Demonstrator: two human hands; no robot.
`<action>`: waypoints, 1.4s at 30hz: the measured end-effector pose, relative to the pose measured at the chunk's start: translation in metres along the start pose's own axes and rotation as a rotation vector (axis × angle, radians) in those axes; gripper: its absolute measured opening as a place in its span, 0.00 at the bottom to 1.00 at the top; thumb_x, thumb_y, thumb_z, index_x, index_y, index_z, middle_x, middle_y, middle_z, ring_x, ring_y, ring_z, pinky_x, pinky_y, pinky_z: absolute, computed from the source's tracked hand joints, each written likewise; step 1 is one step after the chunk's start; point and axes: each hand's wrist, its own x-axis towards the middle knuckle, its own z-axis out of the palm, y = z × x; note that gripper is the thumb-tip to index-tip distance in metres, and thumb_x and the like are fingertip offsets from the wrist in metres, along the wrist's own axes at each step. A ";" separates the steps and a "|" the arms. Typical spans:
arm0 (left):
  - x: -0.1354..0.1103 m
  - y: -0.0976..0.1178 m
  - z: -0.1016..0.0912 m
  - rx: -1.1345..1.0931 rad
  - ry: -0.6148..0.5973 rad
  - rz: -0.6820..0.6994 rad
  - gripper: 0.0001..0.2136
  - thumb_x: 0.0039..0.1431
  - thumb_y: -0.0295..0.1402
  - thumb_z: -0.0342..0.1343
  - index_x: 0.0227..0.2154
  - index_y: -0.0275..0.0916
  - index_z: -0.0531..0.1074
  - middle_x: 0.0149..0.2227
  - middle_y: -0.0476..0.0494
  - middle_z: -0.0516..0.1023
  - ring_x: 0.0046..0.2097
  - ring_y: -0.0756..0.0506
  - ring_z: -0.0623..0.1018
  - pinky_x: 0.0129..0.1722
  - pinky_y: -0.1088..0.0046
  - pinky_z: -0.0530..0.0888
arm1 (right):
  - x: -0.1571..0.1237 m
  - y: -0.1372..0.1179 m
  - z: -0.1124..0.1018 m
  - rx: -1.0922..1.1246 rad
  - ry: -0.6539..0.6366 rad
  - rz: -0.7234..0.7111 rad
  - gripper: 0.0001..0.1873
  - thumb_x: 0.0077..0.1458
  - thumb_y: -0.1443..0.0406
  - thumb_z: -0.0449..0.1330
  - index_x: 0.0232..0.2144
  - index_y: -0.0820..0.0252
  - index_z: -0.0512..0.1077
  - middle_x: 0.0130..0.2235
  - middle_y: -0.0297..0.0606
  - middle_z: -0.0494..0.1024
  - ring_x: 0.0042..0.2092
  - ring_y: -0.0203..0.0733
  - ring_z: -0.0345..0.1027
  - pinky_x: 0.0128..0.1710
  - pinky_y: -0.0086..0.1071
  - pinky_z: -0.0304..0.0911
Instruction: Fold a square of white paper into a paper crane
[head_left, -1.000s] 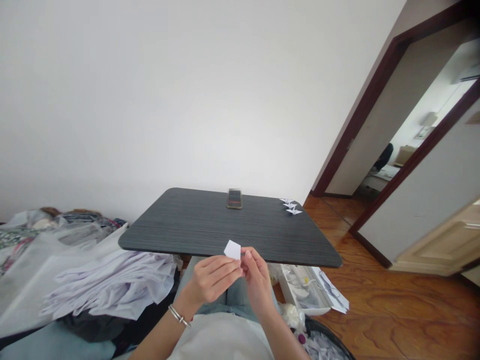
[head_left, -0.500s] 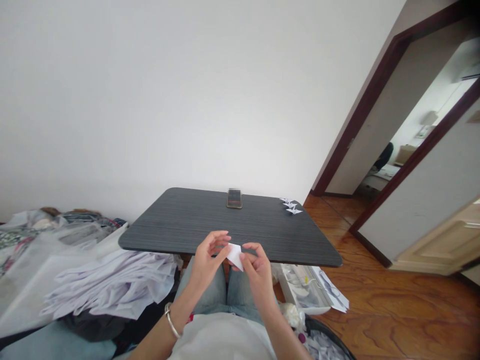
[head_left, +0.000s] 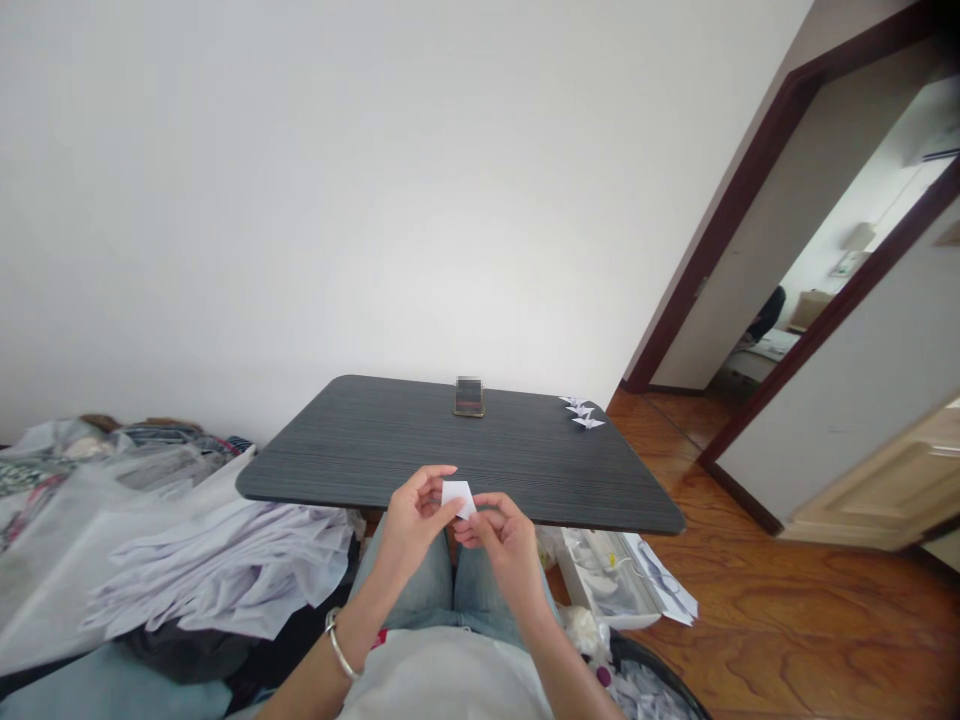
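Observation:
A small folded piece of white paper [head_left: 458, 494] is held between both hands, just above the near edge of the dark table [head_left: 360, 440]. My left hand [head_left: 416, 515] pinches it from the left, thumb on its face and fingers behind. From the right, my right hand [head_left: 506, 540] grips its lower corner between thumb and forefinger. The fingertips partly hide the folds. Several white paper cranes [head_left: 588, 422] stand in a short row at the table's far right corner.
A phone [head_left: 469, 397] leans at the table's back edge by the wall. White cloth [head_left: 232, 570] and other fabric are heaped at the left. Below the table's right side sit a white box [head_left: 592, 590] with packets and a black bin [head_left: 660, 680] of paper scraps.
The folded paper has turned and shifted slightly left. My right hand has moved left and closer to my left hand, its fingers now lower on the paper.

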 end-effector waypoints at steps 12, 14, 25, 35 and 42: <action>0.002 0.004 -0.004 -0.073 -0.012 -0.047 0.09 0.49 0.33 0.59 0.33 0.34 0.70 0.23 0.51 0.73 0.24 0.51 0.73 0.27 0.76 0.69 | 0.000 -0.007 0.000 0.163 -0.107 0.005 0.14 0.53 0.57 0.58 0.39 0.58 0.63 0.29 0.36 0.79 0.29 0.41 0.75 0.26 0.30 0.69; 0.002 0.004 -0.004 -0.076 0.001 -0.042 0.09 0.48 0.33 0.59 0.31 0.34 0.70 0.22 0.51 0.73 0.25 0.51 0.73 0.27 0.77 0.68 | 0.001 -0.006 -0.001 0.177 -0.108 0.006 0.15 0.51 0.58 0.61 0.39 0.58 0.64 0.28 0.35 0.78 0.29 0.40 0.74 0.26 0.29 0.69; 0.001 0.007 -0.003 -0.112 0.027 -0.120 0.10 0.43 0.33 0.62 0.26 0.36 0.67 0.20 0.54 0.71 0.22 0.53 0.69 0.24 0.78 0.64 | 0.002 0.000 -0.002 0.241 -0.150 0.073 0.14 0.48 0.60 0.63 0.37 0.59 0.67 0.26 0.33 0.77 0.28 0.36 0.73 0.25 0.26 0.68; -0.001 0.007 -0.002 -0.112 -0.039 -0.118 0.09 0.46 0.34 0.60 0.28 0.37 0.67 0.20 0.55 0.69 0.22 0.53 0.67 0.23 0.79 0.63 | 0.003 0.001 -0.002 0.278 -0.159 0.130 0.14 0.45 0.61 0.66 0.34 0.59 0.69 0.25 0.31 0.77 0.26 0.35 0.73 0.25 0.25 0.67; -0.001 0.007 -0.001 -0.141 -0.078 -0.127 0.08 0.48 0.34 0.59 0.28 0.36 0.67 0.22 0.54 0.70 0.23 0.53 0.68 0.25 0.79 0.64 | 0.003 -0.003 -0.004 0.319 -0.176 0.177 0.13 0.46 0.61 0.66 0.34 0.61 0.70 0.24 0.31 0.75 0.25 0.34 0.72 0.25 0.24 0.67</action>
